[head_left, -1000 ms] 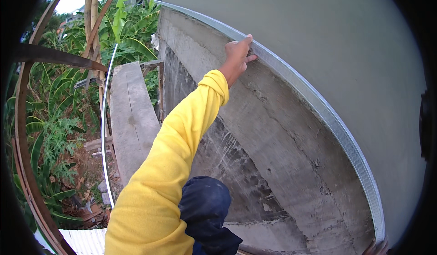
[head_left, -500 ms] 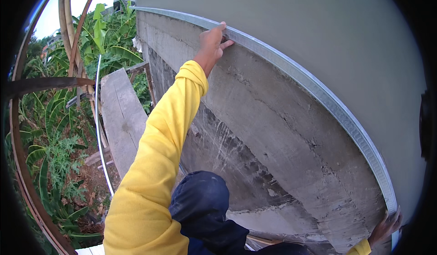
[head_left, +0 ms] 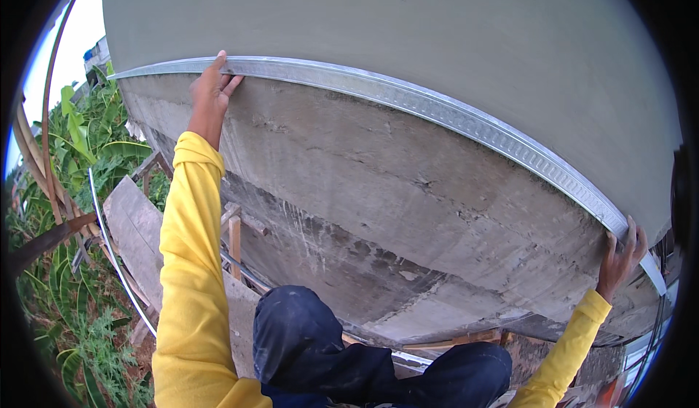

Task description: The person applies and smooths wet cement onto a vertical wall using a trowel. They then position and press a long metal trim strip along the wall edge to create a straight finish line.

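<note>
A long silvery metal channel (head_left: 408,96), with slots along its right half, lies along the lower edge of a smooth grey plastered wall (head_left: 378,15). It looks bowed in this view. Near its left end my left hand (head_left: 212,91) grips it, thumb over the upper edge and fingers beneath. My right hand (head_left: 622,259) holds it close to the right end, fingers up over the metal. Below the channel is rough bare concrete (head_left: 349,153). Both arms, in yellow sleeves, are stretched wide apart.
My knees in dark trousers (head_left: 306,335) are bent below. At left, a wooden plank (head_left: 135,222) and a thin white strip (head_left: 109,240) stand over green plants (head_left: 87,335). Wooden poles (head_left: 47,168) rise at the far left. Cables (head_left: 652,342) hang at the lower right.
The view has turned to the right, so the channel appears flatter and my right arm shows more fully. Both hands keep hold of the channel.
</note>
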Available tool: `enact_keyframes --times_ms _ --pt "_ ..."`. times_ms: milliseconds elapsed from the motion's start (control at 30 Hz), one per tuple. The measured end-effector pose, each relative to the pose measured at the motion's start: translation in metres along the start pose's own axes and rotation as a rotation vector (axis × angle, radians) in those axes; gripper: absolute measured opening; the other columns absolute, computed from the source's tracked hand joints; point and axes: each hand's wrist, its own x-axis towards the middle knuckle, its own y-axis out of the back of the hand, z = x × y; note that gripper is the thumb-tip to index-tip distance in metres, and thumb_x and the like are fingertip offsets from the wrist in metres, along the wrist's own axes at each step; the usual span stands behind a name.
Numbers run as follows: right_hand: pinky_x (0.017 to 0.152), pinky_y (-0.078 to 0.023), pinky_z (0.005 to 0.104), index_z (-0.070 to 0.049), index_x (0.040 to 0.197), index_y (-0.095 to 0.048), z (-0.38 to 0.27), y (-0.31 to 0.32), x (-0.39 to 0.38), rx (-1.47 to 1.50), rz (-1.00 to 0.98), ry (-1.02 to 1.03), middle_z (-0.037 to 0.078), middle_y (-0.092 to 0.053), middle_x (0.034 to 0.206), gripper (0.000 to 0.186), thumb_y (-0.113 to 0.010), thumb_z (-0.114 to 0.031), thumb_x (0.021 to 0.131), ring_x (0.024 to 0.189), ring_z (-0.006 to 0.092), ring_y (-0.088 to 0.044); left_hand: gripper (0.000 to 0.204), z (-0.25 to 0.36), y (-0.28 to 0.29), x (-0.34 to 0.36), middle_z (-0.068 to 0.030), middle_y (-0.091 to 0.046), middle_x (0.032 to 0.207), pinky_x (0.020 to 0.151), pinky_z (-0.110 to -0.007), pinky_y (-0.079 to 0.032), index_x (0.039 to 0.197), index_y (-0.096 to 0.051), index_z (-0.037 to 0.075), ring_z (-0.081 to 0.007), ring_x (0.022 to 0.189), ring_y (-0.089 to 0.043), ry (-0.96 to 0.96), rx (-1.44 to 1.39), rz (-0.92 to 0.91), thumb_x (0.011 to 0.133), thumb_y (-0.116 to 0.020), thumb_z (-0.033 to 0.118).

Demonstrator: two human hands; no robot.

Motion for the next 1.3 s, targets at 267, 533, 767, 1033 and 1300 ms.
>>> enact_keyframes --times_ms 267,533,767,1033,1300 --pt "0.108 -0.043 0.0481 -0.017 0.137 -0.069 -0.039 -0.008 0.018 -0.006 0.045 -0.027 0.012 -0.059 0.127 0.058 -0.084 -0.042 0.086 0.123 0.0332 -0.054 0.048 -0.012 0.033 0.067 -0.0166 -0.067 0.124 0.093 -0.037 -0.066 0.127 -0.061 -0.006 -0.0283 0.112 -0.070 0.072 0.080 -0.014 0.090 -0.085 0.014" --pt "0.117 -0.037 0.0545 -0.018 0.137 -0.068 -0.043 -0.007 0.016 -0.029 0.128 -0.092 0.011 -0.056 0.129 0.064 -0.077 -0.059 0.088 0.128 0.0348 -0.049 0.044 -0.017 0.043 0.159 -0.0076 -0.068 0.121 0.078 -0.020 -0.064 0.121 -0.072 0.002 -0.0137 0.091 -0.069 0.097 0.120 -0.071 0.088 -0.088 0.026" --pt "0.121 -0.036 0.0558 -0.019 0.135 -0.068 -0.056 -0.019 0.013 0.007 0.201 -0.115 0.012 -0.055 0.127 0.065 -0.078 -0.061 0.086 0.127 0.0349 -0.051 0.042 -0.018 0.072 0.184 -0.0009 -0.069 0.124 0.080 -0.018 -0.059 0.123 -0.074 0.007 -0.0094 0.100 -0.065 -0.013 0.105 -0.157 0.090 -0.086 0.030" --pt "0.115 -0.041 0.0548 -0.020 0.130 -0.071 -0.060 -0.020 0.017 0.010 0.201 -0.096 0.011 -0.056 0.126 0.065 -0.079 -0.064 0.083 0.125 0.0357 -0.052 0.052 -0.034 0.063 0.153 -0.0033 -0.062 0.131 0.086 -0.018 -0.055 0.130 -0.070 0.003 -0.0121 0.107 -0.060 0.047 0.150 -0.028 0.091 -0.084 0.034" --pt "0.104 -0.045 0.0467 -0.018 0.116 -0.077 -0.071 -0.008 0.025 0.082 0.214 -0.080 0.006 -0.061 0.115 0.056 -0.081 -0.061 0.081 0.118 0.0292 -0.054 0.050 -0.032 0.074 0.206 -0.0023 -0.061 0.120 0.076 -0.023 -0.047 0.130 -0.072 0.013 -0.0119 0.103 -0.055 -0.101 0.347 -0.045 0.093 -0.080 0.044"
